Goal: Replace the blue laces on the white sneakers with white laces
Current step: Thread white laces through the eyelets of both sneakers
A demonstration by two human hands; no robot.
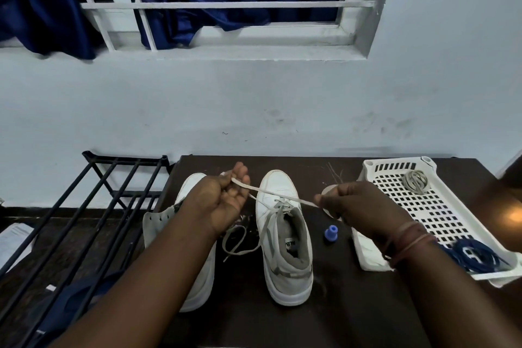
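Head view: the coiled blue laces [477, 256] already lie in the white perforated plastic tray [440, 215] at right. The left hand [223, 198] and right hand [347, 203] each pinch a flat white lace [282, 195] stretched taut between them – threaded partway through the right white leather sneaker [285, 237]; the left sneaker [192, 234] appears unlaced

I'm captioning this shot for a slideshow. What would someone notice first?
Two hands, left hand and right hand, each hold a grip on a white lace stretched taut above the right sneaker on the dark table. At right, a white basket holds the blue laces.
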